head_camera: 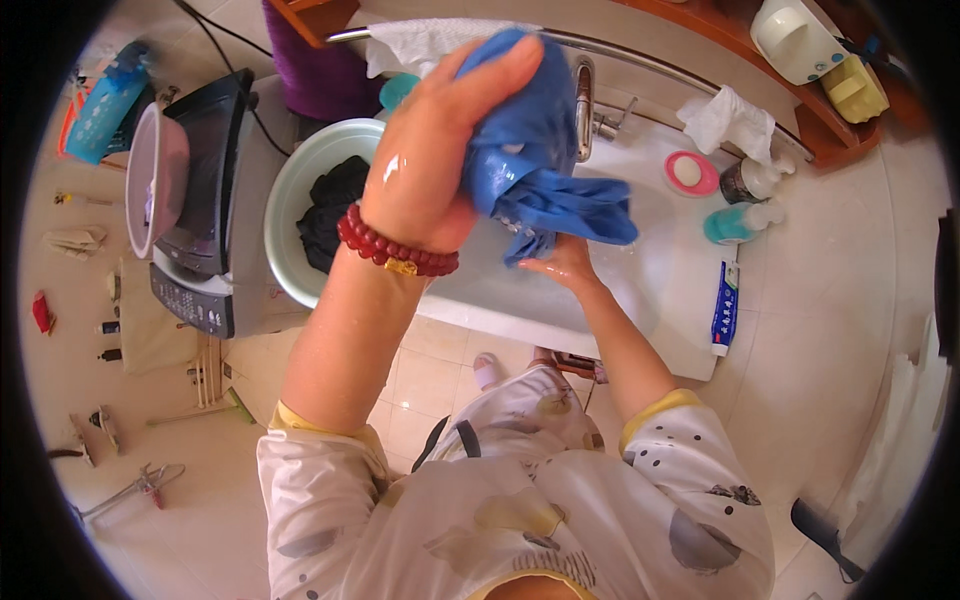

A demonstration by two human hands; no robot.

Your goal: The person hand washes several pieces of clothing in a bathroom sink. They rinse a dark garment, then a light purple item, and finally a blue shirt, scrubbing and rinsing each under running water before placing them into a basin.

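Note:
A wet blue cloth (525, 150) hangs over a white washbasin (660, 300) that holds water. My left hand (427, 142), raised high and wearing red bead bracelets, grips the upper part of the cloth, its thumb across the front. Lower down and to the right, my right hand (566, 262) is at the hanging lower end of the same cloth; the cloth hides part of its fingers, so its hold is not plain. The chrome faucet (584, 112) stands just right of the cloth, at the basin's back.
A pale green tub (281, 247) with dark clothes (330, 210) is left of the basin, beside a washing machine (255, 187) bearing a pink basin (157, 180). On the right are a pink soap dish (701, 187), pump bottles (731, 223) and a toothpaste tube (725, 307). A metal rail (637, 49) runs behind.

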